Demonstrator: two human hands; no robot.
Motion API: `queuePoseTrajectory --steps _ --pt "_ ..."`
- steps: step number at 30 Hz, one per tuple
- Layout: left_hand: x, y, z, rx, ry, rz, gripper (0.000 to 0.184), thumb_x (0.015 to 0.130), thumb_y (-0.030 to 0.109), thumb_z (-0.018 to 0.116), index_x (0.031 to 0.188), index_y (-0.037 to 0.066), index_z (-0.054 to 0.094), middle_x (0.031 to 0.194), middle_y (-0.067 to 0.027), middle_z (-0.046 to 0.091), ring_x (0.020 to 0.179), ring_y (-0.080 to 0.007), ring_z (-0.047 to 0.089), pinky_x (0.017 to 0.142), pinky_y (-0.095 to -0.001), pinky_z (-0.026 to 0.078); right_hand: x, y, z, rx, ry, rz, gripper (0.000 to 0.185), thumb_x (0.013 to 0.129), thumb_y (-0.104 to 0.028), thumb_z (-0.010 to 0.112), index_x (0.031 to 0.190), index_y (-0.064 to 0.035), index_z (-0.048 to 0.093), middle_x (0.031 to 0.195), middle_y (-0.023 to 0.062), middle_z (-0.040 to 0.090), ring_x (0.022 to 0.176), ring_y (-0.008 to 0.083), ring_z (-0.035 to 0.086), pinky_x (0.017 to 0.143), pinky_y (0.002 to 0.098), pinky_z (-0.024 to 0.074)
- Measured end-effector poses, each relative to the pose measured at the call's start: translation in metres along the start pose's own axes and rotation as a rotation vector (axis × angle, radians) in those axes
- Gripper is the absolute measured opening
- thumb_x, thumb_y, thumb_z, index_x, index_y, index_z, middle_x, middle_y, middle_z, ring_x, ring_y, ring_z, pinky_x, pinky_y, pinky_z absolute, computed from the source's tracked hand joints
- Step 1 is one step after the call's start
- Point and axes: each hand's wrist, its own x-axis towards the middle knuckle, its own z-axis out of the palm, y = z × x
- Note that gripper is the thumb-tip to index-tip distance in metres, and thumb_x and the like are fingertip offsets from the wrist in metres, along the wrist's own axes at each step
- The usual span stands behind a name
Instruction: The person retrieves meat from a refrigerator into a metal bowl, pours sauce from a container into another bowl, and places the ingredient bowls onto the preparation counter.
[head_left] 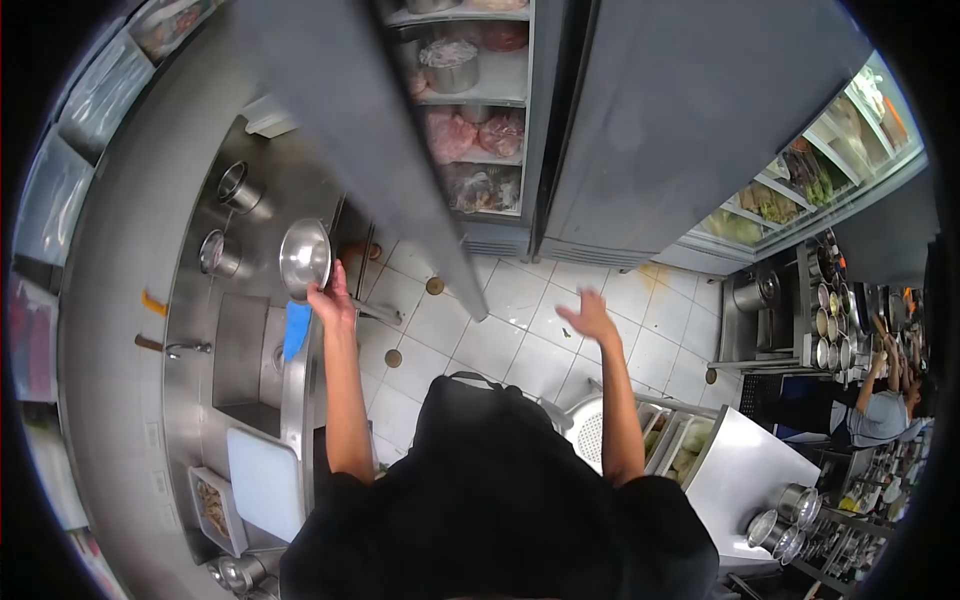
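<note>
My left hand is closed on the rim of a shiny steel mixing bowl, over the edge of the steel counter at left. The bowl's inside faces up and looks bare. Below that hand a blue cloth hangs by the sink. My right hand is held out over the tiled floor with its fingers apart, touching nothing. Ahead stands an open refrigerator with bagged meat and a steel pot on its shelves. Its grey door juts out between my arms.
Steel pots stand on the counter, and a white cutting board lies nearer me. A closed grey door and a glass-fronted fridge are ahead right. A perforated white basket is by my right arm. Another person works far right.
</note>
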Motion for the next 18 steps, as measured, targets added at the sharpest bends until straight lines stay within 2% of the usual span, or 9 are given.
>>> queuePoseTrajectory --steps 1,2,5,6,7,8,12,15,18 --pt "0.003 -0.005 0.003 -0.036 -0.019 0.003 0.043 0.09 0.013 0.033 0.122 -0.012 0.047 0.116 -0.0226 0.058 0.107 -0.0343 0.06 0.099 -0.0421 0.053 -0.016 0.007 -0.005 0.106 -0.149 0.087 0.08 0.08 -0.052 0.067 0.133 0.0063 0.049 0.138 0.0302 0.046 0.133 0.0415 0.039 0.111 0.0471 0.0303" --pt "0.019 -0.01 -0.014 -0.048 -0.064 0.032 0.039 0.093 0.016 0.041 0.123 -0.007 0.049 0.118 -0.0194 0.058 0.108 -0.0333 0.059 0.099 -0.0446 0.052 -0.033 0.01 -0.005 0.149 -0.114 0.158 0.072 0.082 -0.049 0.067 0.128 0.0053 0.054 0.131 0.0268 0.054 0.126 0.0378 0.05 0.107 0.0434 0.037" --pt "0.024 0.01 -0.058 -0.009 -0.132 -0.122 0.042 0.096 0.027 0.049 0.127 -0.001 0.051 0.124 -0.0155 0.058 0.111 -0.0336 0.057 0.099 -0.0479 0.049 -0.03 0.013 -0.005 0.335 -0.236 0.237 0.065 0.084 -0.045 0.066 0.125 0.0035 0.057 0.126 0.0243 0.06 0.116 0.0363 0.058 0.101 0.0406 0.0442" --pt "0.021 0.019 -0.06 0.077 -0.078 -0.079 0.045 0.096 0.033 0.05 0.129 0.002 0.052 0.127 -0.0142 0.057 0.114 -0.0332 0.056 0.1 -0.0479 0.047 -0.019 0.014 -0.001 0.344 -0.191 0.2 0.058 0.086 -0.042 0.065 0.123 0.0015 0.06 0.119 0.0219 0.064 0.107 0.0338 0.064 0.094 0.0381 0.0493" --pt "0.018 0.027 -0.064 0.165 -0.02 -0.042 0.048 0.096 0.039 0.051 0.131 0.005 0.052 0.131 -0.0129 0.056 0.117 -0.0327 0.054 0.101 -0.0479 0.046 -0.008 0.002 -0.009 0.34 -0.19 0.16 0.056 0.086 -0.042 0.065 0.122 0.0012 0.061 0.118 0.0215 0.065 0.107 0.0329 0.064 0.093 0.0382 0.0493" --pt "0.021 0.04 -0.066 0.203 0.019 -0.027 0.048 0.097 0.039 0.051 0.131 0.005 0.052 0.131 -0.0128 0.056 0.118 -0.0325 0.054 0.102 -0.0478 0.045 0.011 -0.012 -0.018 0.332 -0.189 0.118 0.055 0.086 -0.041 0.064 0.121 0.0008 0.062 0.117 0.0211 0.065 0.106 0.032 0.064 0.093 0.0383 0.0494" --pt "0.043 0.108 -0.077 0.13 0.088 -0.007 0.048 0.098 0.038 0.048 0.133 0.005 0.051 0.133 -0.0126 0.055 0.12 -0.0315 0.052 0.105 -0.0476 0.042 0.112 -0.105 -0.051 0.314 -0.134 -0.142 0.038 0.089 -0.032 0.062 0.111 -0.0006 0.066 0.103 0.0164 0.07 0.096 0.0272 0.067 0.087 0.0348 0.0505" --pt "0.058 0.144 -0.085 0.016 0.1 0.01 0.048 0.099 0.038 0.046 0.134 0.005 0.05 0.134 -0.0124 0.054 0.122 -0.0307 0.051 0.107 -0.0475 0.04 0.172 -0.222 -0.09 0.212 -0.15 -0.295 0.034 0.091 -0.03 0.061 0.112 -0.0031 0.066 0.101 0.012 0.071 0.092 0.0217 0.066 0.083 0.0329 0.0502" --pt "0.05 0.16 -0.094 -0.175 0.094 0.044 0.049 0.1 0.038 0.044 0.135 0.005 0.049 0.135 -0.0122 0.054 0.124 -0.03 0.05 0.109 -0.0474 0.039 0.224 -0.329 -0.12 0.16 -0.216 -0.557 0.029 0.09 -0.026 0.059 0.109 -0.0046 0.067 0.095 0.0126 0.071 0.089 0.0221 0.066 0.081 0.0334 0.0504"
